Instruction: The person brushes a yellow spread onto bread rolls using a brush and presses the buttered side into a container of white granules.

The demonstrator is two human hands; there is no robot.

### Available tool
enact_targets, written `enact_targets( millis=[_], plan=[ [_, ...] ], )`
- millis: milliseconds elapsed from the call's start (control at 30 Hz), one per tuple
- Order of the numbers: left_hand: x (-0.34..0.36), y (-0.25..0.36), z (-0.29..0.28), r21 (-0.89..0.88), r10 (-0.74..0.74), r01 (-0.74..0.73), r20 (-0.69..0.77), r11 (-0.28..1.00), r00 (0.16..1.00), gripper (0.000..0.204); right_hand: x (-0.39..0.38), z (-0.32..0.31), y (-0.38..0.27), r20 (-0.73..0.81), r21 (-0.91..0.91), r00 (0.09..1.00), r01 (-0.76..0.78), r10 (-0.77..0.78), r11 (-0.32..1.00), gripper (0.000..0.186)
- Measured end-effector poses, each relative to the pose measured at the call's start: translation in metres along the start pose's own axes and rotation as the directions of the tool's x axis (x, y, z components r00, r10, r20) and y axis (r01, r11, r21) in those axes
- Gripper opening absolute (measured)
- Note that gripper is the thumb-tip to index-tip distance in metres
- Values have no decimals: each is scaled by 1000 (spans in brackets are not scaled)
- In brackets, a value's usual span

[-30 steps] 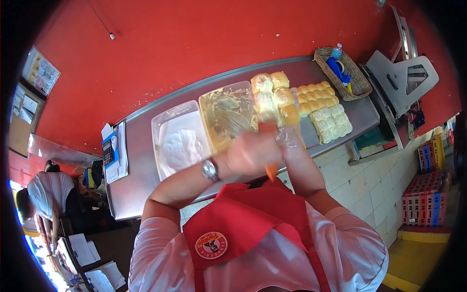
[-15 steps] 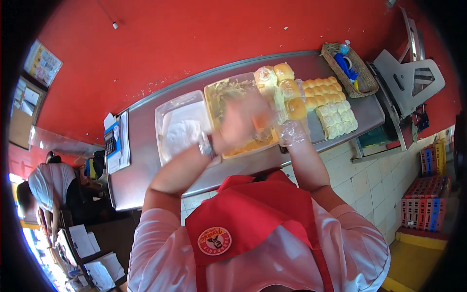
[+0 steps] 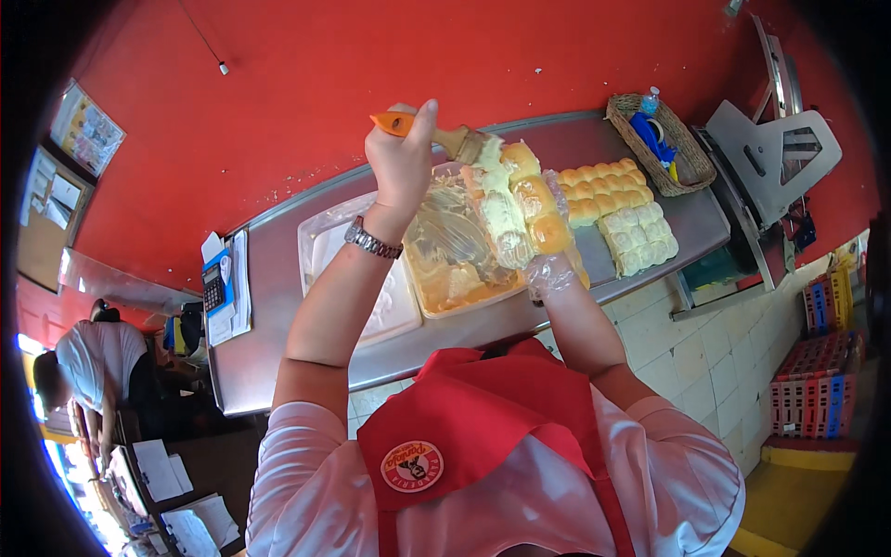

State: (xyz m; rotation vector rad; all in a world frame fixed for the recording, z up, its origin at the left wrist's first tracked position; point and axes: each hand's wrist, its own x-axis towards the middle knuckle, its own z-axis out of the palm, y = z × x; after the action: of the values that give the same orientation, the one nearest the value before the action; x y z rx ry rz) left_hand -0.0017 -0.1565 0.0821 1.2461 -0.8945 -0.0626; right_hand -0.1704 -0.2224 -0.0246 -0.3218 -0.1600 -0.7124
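A: We start close to us. What do we see first?

B: We see our red apron [image 3: 483,436] and white sleeves. Past them, our two arms reach out over the grey metal worktop [image 3: 278,343].

A: What is our right hand [image 3: 549,276] doing?

B: It has a thin clear glove on. Its grip is closed around the near end of a row of buns [image 3: 520,209]. The buns stand up in a line, going away from us.

A: And our left hand [image 3: 401,162]?

B: It has a watch on the wrist. Its grip is tight around the orange handle of a brush [image 3: 436,135]. The brush pokes out to the right of the hand. Its soft end touches the far top of the bun row, where the buns look pale and creamy.

A: What lies under our hands?

B: A tray of yellow spread [image 3: 455,269] sits right below. A clear tray [image 3: 320,246] sits just beside it, on the left.

A: And farther off?

B: More buns [image 3: 617,209] lie on the worktop to the right. A woven basket [image 3: 687,172] sits past them, by the red wall [image 3: 278,93].
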Motion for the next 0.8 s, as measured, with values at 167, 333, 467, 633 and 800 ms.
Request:
enact_targets(
  millis=[167,333,467,633,800],
  plan=[
    [-31,4,2,94,356,-357,28,929,934,33,-3,3,-4,-22,-9,1000,12,-12,1000,59],
    [-134,46,-11,-95,731,-868,589,487,346,17,-7,13,-11,-37,4,999,7,-7,1000,60],
    [-86,17,-13,29,470,-499,289,866,834,22,-10,7,-12,-53,-20,999,8,-9,1000,61],
    [-25,22,-14,-301,-133,103,-80,948,988,28,-5,11,-5,-83,-80,995,44,-50,996,64],
    [-37,3,-15,-132,-134,128,-41,983,990,25,-10,27,-5,-67,23,997,33,-31,999,64]
  ],
)
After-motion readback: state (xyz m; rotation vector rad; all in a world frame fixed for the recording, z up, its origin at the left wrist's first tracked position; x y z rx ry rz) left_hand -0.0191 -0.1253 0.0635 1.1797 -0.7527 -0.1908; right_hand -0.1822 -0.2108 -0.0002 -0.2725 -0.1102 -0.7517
